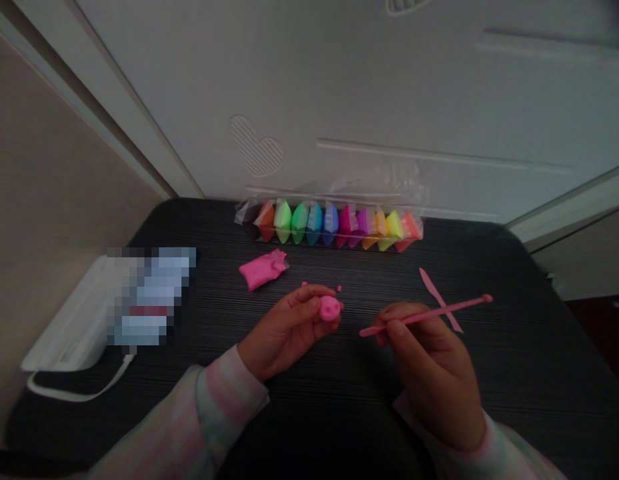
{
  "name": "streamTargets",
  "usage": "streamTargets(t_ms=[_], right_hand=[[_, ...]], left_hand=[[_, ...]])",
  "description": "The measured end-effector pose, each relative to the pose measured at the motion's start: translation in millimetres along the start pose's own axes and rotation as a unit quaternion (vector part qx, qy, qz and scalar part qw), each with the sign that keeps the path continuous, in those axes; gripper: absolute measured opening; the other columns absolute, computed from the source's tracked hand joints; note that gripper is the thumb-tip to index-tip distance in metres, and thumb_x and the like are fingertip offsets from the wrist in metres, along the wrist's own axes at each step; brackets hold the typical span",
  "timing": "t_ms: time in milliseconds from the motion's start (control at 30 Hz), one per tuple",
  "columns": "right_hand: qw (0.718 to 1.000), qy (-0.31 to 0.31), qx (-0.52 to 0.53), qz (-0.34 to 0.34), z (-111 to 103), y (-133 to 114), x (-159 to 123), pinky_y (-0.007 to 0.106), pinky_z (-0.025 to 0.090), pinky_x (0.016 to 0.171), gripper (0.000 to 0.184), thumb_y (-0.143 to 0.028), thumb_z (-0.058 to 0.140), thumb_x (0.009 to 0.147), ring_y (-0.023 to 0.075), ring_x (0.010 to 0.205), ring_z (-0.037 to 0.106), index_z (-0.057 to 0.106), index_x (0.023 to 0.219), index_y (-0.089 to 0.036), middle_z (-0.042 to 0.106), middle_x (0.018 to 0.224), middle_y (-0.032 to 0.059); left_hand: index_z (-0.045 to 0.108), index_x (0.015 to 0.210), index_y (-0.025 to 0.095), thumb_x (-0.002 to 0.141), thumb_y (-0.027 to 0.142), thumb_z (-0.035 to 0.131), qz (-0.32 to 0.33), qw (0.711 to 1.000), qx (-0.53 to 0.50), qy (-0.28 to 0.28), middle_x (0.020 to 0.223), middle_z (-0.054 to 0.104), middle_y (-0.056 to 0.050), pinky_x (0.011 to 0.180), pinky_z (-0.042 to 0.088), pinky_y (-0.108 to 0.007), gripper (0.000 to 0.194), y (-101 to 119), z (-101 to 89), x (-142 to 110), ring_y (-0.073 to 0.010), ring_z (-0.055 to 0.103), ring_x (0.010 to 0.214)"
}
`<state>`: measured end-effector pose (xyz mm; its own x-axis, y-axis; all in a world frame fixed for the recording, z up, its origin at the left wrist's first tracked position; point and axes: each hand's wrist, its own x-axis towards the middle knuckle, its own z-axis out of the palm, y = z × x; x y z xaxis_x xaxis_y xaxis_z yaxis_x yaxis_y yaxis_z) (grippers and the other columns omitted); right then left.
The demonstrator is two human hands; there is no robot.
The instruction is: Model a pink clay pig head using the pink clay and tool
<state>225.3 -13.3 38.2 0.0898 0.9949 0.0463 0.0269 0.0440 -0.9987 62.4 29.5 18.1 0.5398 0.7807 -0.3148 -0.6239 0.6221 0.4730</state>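
Between the thumb and fingers of my left hand (289, 328) is a small round lump of pink modelling clay (330, 309), with dents pressed into its face. My right hand (432, 373) pinches a thin pink clay modelling tool (422, 317); its flat end points left toward the clay, apart from it, and its knobbed end sticks out to the right. Under that tool, a second pink tool, a clay knife (432, 287), lies on the dark table. Two tiny pink bits, one of them a clay crumb (339, 289), rest just beyond my left hand.
An opened packet of pink clay (262, 269) lies behind my left hand. At the back, a clear tray holds a row of coloured clay packets (329, 223) against the white panel (289, 80). To the left are a white object (72, 327), a blurred-out screen and a white cable (84, 397).
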Motion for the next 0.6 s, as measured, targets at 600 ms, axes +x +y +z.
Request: streamTargets(t_ms=[600], right_hand=[[0.994,-0.043,-0.01,-0.098,1.8,-3.8,-9.3,0.031,0.045,0.065,0.02,-0.007,0.055,0.074,0.0147,0.07,0.058,0.055,0.083,-0.024,0.061,0.074,-0.0004]], left_hand=[[0.063,0.083,0.015,0.064,0.022,0.067,-0.016,0.999,0.022,-0.03,0.077,0.064,-0.002,0.065,0.047,-0.021,0.02,-1.4,-0.2,-2.8,-0.0105,0.058,0.07]])
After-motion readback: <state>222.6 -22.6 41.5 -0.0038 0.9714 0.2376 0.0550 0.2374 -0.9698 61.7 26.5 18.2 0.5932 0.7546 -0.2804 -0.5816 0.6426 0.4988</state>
